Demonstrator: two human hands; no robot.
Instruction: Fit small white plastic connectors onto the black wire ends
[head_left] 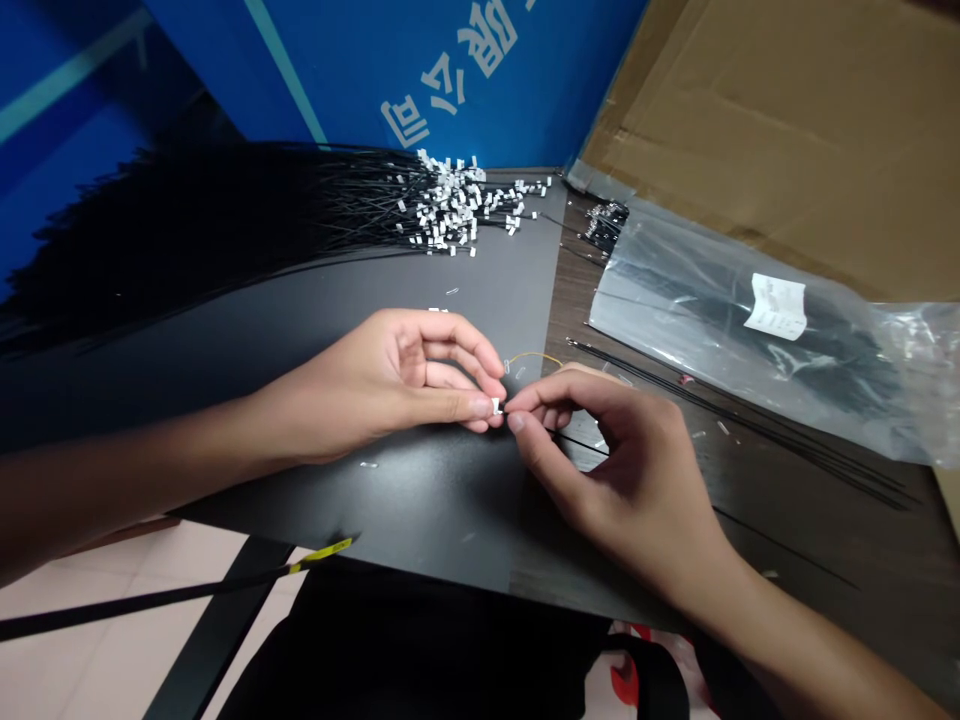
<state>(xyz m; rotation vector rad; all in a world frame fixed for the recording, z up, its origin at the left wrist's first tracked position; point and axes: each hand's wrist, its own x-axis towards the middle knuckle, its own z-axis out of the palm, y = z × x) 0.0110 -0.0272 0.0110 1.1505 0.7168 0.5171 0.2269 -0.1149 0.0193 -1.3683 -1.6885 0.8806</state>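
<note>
My left hand (pixel 397 385) pinches a tiny white connector (pixel 496 405) between thumb and forefinger, above a black sheet (pixel 420 505). My right hand (pixel 611 470) comes in from the other side, its thumb and forefinger closed right beside the connector. A thin yellow wire (pixel 534 354) arcs over the right hand's fingers and runs down behind them. Its exact path into the fingertips is hidden. A small metal tip shows at the wire's free end.
A large bundle of black wires (pixel 225 230) with white connectors (pixel 450 205) lies at the back. To the right are a clear plastic bag of black wires (pixel 750 340), loose black wires (pixel 750 440), and cardboard (pixel 757 110). A blue board (pixel 375 70) stands behind.
</note>
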